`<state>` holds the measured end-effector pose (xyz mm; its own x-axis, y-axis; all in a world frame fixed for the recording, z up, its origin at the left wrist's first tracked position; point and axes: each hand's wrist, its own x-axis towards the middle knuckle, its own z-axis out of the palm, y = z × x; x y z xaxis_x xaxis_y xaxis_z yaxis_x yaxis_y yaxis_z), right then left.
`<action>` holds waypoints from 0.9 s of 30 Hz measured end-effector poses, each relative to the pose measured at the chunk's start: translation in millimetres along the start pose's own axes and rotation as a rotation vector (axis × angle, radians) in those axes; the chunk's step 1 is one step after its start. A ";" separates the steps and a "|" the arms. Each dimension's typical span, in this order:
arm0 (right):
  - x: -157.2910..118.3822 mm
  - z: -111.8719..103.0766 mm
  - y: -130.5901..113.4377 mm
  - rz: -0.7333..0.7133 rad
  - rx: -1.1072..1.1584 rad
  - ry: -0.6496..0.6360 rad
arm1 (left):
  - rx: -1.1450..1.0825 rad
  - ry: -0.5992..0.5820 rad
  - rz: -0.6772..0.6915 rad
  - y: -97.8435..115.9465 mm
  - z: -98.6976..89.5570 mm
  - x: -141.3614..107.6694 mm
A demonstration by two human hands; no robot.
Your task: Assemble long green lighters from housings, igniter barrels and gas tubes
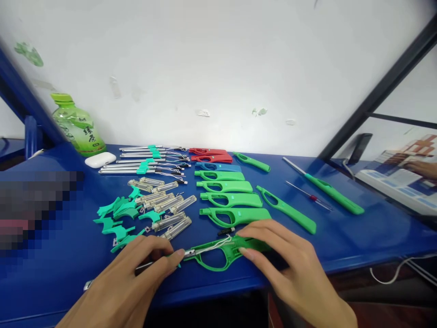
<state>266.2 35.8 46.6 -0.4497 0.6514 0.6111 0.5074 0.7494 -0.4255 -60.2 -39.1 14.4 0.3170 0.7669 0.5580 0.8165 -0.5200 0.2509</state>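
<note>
My left hand [136, 278] pinches a metal lighter tube [190, 253] between thumb and fingers; most of the tube is hidden by the hand. Its near end lies at the nose of an open green lighter shell [235, 251], with a ring-shaped trigger guard. My right hand [293, 264] grips the shell's handle end with thumb and fingers on either side. White wires [213, 247] run from the tube across the shell to a small black igniter [226, 231] beside the shell's upper edge.
Teal triggers [126, 209], clear fuel tanks [177, 225] and metal tubes with wires [136, 168] lie left. Green, red and blue shells [235, 216] are stacked behind. A screwdriver [312, 197], whole green lighter [336, 196], earbud case [100, 160] and tea bottle [80, 127] stand around.
</note>
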 end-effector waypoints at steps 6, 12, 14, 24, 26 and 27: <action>5.2 6.9 4.6 -0.029 -0.085 -0.069 | 0.020 0.013 0.059 -5.1 2.2 -0.3; 3.4 7.6 3.8 0.010 -0.035 -0.077 | 0.091 0.062 0.067 -2.4 3.1 3.2; 2.4 8.4 3.8 0.016 -0.009 -0.069 | 0.101 0.061 0.076 -2.3 2.3 3.3; 1.8 9.4 5.5 0.008 0.021 -0.063 | 0.146 0.045 0.107 -10.6 3.6 -5.9; 2.3 9.0 5.2 0.003 0.021 -0.059 | 0.173 0.046 0.113 -7.8 2.0 -5.5; 2.5 8.9 5.0 0.000 0.021 -0.057 | 0.189 0.037 0.113 -6.3 0.9 -5.2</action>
<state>261.0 42.2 40.0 -0.4908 0.6570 0.5723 0.4921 0.7511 -0.4402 -66.5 -39.4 9.2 0.3968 0.6915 0.6036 0.8538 -0.5194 0.0338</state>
